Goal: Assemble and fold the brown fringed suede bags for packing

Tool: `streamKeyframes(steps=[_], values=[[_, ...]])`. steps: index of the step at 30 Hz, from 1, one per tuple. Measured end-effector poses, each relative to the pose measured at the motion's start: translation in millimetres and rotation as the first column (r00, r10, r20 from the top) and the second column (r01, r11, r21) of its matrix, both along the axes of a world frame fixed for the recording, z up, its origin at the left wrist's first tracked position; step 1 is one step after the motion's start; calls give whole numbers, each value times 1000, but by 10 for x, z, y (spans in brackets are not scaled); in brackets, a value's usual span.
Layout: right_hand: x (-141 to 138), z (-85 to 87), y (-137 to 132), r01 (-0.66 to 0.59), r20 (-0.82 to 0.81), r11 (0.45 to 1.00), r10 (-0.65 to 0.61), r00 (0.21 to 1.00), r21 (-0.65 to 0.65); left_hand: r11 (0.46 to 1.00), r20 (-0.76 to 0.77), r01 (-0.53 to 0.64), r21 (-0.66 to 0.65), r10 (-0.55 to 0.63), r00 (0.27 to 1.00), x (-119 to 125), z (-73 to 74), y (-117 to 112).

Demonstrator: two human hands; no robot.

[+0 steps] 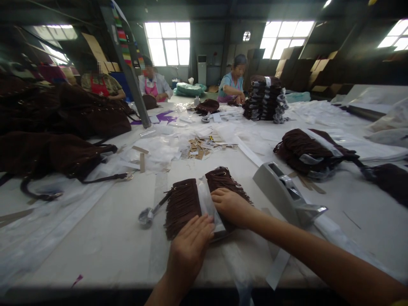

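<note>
A dark brown fringed bag [182, 204] lies flat in front of me, with a whitish translucent wrapping strip [205, 196] running across its middle. My left hand [191, 240] rests on the near part of the strip and bag, fingers stretched out and lying flat. Further up, my right hand [231, 206] lies over the right side of the strip, fingers extended against it. A short strap with a grey wrapped end [146, 217] sticks out from the bag's left side. The palms' undersides are hidden.
A grey tape dispenser [282, 193] stands right of the bag. Wrapped brown bags [309, 151] lie beyond it, and a tall stack of them [264, 100] stands farther back. Larger brown bags [47, 153] fill the left. Cardboard tags [199, 148] lie mid-table; several co-workers sit across.
</note>
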State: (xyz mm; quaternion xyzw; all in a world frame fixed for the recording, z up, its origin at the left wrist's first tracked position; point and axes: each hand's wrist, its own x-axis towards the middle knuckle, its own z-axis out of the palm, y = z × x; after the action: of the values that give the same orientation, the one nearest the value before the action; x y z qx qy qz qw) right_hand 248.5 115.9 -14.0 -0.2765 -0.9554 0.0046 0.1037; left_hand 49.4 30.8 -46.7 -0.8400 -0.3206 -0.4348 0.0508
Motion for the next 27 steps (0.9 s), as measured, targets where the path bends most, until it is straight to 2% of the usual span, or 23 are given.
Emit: streamKeyframes(steps=[4, 7, 10, 12, 14, 17, 19, 21, 24, 25, 26, 27], values=[[125, -60, -35, -49, -215, 992, 23, 976, -117, 997, -89, -59, 44, 63, 994, 139, -204, -110], [235, -116, -119, -39, -344, 994, 0, 939, -105, 993, -134, -98, 59, 105, 985, 180, -291, -162], [251, -85, -114, 46, -421, 997, -65, 905, -56, 990, -166, -127, 57, 135, 977, 187, -322, -179], [173, 10, 18, 145, -434, 988, -151, 888, -46, 989, -188, -135, 57, 143, 972, 189, -329, -179], [36, 143, 262, 228, -335, 971, -238, 912, -70, 989, -211, -134, 64, 145, 967, 194, -328, -179], [-194, 341, 729, 317, 26, 928, -319, 947, -196, 988, -223, -131, 85, 147, 964, 185, -312, -178], [-288, 436, 1007, 349, 202, 892, -300, 932, -289, 988, -230, -118, 101, 138, 963, 135, -297, -177], [-294, 490, 1200, 353, 293, 860, -253, 922, -368, 989, -246, -81, 123, 110, 963, 26, -285, -175], [-144, 491, 1304, 368, 392, 800, -183, 902, -474, 991, -282, 1, 134, 37, 959, -217, -282, -179], [-67, 472, 1297, 379, 407, 759, -165, 899, -529, 990, -288, 29, 135, 11, 958, -296, -284, -181], [14, 444, 1276, 390, 400, 691, -158, 903, -609, 990, -292, 51, 132, -11, 956, -365, -286, -183], [92, 409, 1246, 392, 373, 598, -163, 914, -699, 990, -295, 67, 128, -26, 955, -420, -287, -183]])
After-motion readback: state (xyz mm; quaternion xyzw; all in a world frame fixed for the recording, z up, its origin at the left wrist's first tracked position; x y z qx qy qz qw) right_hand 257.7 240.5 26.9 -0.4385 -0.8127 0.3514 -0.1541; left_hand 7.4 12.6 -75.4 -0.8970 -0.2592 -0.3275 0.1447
